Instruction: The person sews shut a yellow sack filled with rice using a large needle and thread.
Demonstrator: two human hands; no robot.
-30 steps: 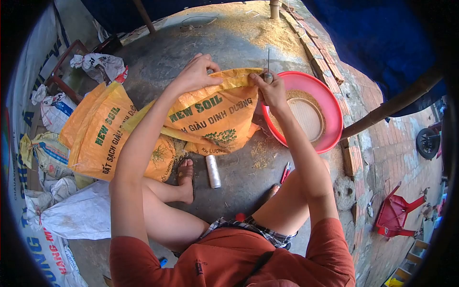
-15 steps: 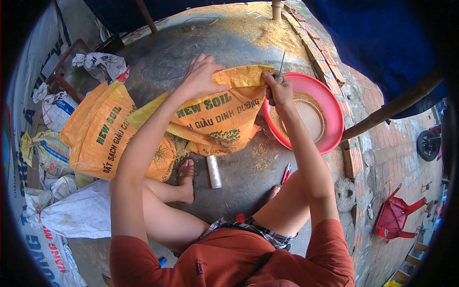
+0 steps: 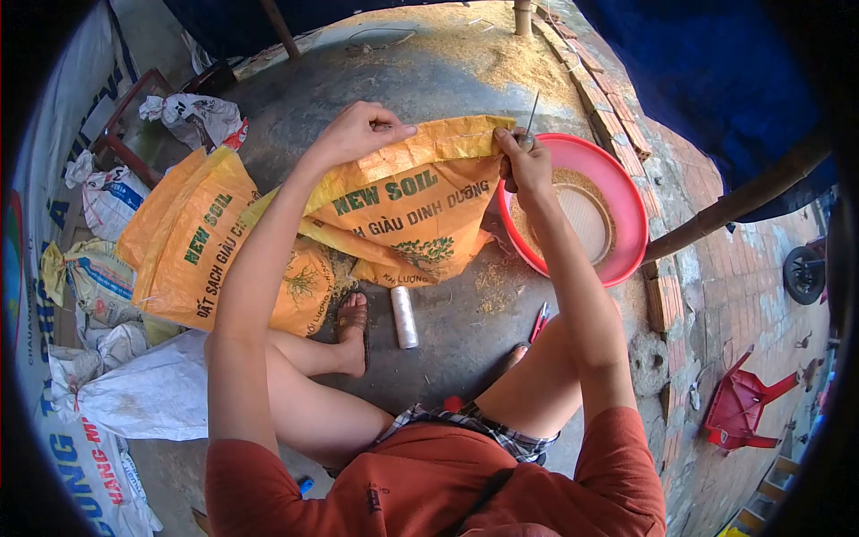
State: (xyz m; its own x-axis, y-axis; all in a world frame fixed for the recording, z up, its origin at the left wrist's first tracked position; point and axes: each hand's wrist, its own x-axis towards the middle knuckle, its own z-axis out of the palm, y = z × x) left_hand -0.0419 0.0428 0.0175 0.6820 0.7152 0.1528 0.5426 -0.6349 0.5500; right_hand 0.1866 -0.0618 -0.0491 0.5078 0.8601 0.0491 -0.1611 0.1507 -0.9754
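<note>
An orange woven sack (image 3: 420, 210) printed "NEW SOIL" hangs between my hands, its yellow-lined top edge folded over with a line of pale thread along it. My left hand (image 3: 362, 134) is at the left part of this fold, fingers curled and thumb pressed on the edge. My right hand (image 3: 526, 163) grips the sack's right top corner. A long thin metal needle (image 3: 534, 112) sticks up out of the same fist; its lower end is hidden by the fingers. Below the sack, a spool of white thread (image 3: 405, 318) lies on the floor.
Beside my right hand stands a pink basin (image 3: 633, 224) with grain and a round sieve. More orange sacks (image 3: 192, 242) lie at left, near white bags (image 3: 148, 389). Red-handled snips (image 3: 540, 322) rest by my foot. A bamboo pole (image 3: 738, 197) and red stool (image 3: 743, 403) are at right.
My left hand has gone from spread over the sack's edge to curled with the thumb on the fold, slightly further left. More of the folded edge shows. The right hand stays at the corner.
</note>
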